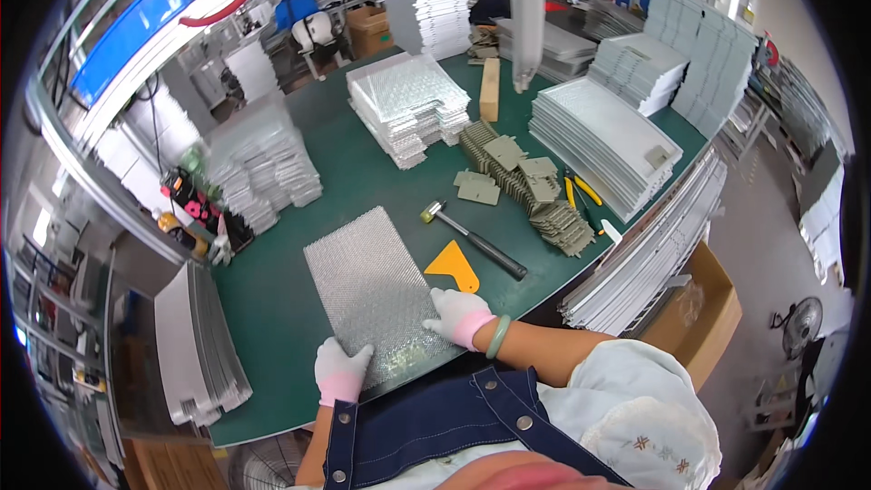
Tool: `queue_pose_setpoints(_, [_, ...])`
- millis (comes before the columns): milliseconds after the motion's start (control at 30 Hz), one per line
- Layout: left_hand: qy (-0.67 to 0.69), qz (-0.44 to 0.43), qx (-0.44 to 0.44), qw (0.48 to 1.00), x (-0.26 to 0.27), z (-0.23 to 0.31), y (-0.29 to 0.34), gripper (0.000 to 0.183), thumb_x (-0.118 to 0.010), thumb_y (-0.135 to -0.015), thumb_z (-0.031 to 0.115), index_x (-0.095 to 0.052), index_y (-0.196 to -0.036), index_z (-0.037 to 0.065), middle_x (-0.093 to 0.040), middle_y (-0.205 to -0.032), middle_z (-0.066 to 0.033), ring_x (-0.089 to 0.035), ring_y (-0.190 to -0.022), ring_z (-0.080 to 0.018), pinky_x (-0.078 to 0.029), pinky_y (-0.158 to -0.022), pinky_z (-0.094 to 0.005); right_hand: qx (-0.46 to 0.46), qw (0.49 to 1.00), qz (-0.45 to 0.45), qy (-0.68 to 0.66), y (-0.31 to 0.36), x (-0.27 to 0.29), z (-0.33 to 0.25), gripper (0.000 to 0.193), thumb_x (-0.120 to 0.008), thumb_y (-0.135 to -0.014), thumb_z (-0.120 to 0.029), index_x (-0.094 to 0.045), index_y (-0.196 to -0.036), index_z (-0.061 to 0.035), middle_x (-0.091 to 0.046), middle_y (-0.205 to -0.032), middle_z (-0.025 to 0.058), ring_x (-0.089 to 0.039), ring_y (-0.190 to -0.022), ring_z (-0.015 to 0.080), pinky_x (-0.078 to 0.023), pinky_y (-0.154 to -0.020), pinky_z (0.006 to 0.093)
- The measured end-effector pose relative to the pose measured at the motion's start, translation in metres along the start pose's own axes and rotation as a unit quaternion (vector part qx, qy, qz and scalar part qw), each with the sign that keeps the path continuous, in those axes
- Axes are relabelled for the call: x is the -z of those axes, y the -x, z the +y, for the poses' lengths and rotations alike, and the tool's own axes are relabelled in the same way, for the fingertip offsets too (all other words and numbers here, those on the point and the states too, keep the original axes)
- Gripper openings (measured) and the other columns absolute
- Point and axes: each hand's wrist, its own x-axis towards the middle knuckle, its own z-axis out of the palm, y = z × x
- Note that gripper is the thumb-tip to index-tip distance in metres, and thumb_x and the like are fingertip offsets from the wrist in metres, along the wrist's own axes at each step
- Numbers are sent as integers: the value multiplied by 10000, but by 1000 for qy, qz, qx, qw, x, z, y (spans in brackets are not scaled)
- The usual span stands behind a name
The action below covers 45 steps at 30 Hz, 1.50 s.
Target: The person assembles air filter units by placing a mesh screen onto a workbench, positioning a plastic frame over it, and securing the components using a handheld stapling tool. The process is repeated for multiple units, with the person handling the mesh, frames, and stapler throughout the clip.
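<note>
A silvery rectangular panel [370, 277] with a fine honeycomb-like texture lies flat on the green work table, its near end close to my body. My left hand [341, 372], in a white glove with a pink cuff, grips the panel's near left edge, thumb apart from the fingers. On its right edge, my gloved right hand [458, 316] takes hold with thumb and fingers; their undersides are hidden. Just beyond that hand rests a yellow-orange scraper [454, 267]. A hammer [476, 240] with a black handle lies diagonally farther right.
Stacks of textured panels [408, 95] and wrapped panels [263, 163] stand farther back. Grey-green plates [517, 172] lie in rows near yellow-handled pliers [588, 191]. White panels [603, 136] are piled right, curved white sheets [195, 340] left. A cardboard box [703, 308] sits beside the table.
</note>
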Motion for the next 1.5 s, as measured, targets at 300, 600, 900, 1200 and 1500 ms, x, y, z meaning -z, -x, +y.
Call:
queue_pose_setpoints(300, [-2,-25,-22,999,-1,-3,-1,704,-839,-656,439,-599,-1065,-81,-654,-994,-237,-651,-952,-397,-526,-852,-447,-1,999,-27,-26,3,6,4,556,-712,-843,-407,-539,-1148,25,-666,-1074,214,-669,-1007,363,-542,-852,448])
queue_pose_setpoints(600, [-165,20,-243,956,-5,-1,0,679,-714,-775,350,-498,-1316,1,-489,-1317,-280,-412,-1283,-443,-334,-1069,-520,143,975,101,134,4,-10,15,588,-684,-841,-457,-560,-1264,-67,-519,-1379,145,-473,-1308,254,-351,-1076,492])
queue_pose_setpoints(900, [-196,0,-282,939,-34,-28,6,660,-574,-880,350,-411,-1422,11,-417,-1434,-285,-358,-1349,-456,-252,-1123,-577,176,969,76,155,14,-20,20,708,-540,-905,-574,-475,-1423,-94,-413,-1504,144,-325,-1432,288,-173,-1176,534])
queue_pose_setpoints(1200, [-173,-143,-295,929,-23,-40,-16,944,-618,-818,563,-291,-1489,-14,-281,-1512,-324,-258,-1402,-500,-198,-1144,-596,168,969,53,175,16,-20,23,790,-487,-913,-627,-407,-1472,-75,-358,-1542,154,-264,-1464,298,-119,-1184,548])
queue_pose_setpoints(1500, [-195,-118,-255,940,19,-8,4,957,-742,-645,485,-419,-1427,37,-408,-1449,-251,-332,-1392,-406,-216,-1165,-529,208,957,71,188,10,-23,5,847,-598,-796,-681,-490,-1371,-69,-427,-1437,162,-342,-1374,330,-164,-1140,574])
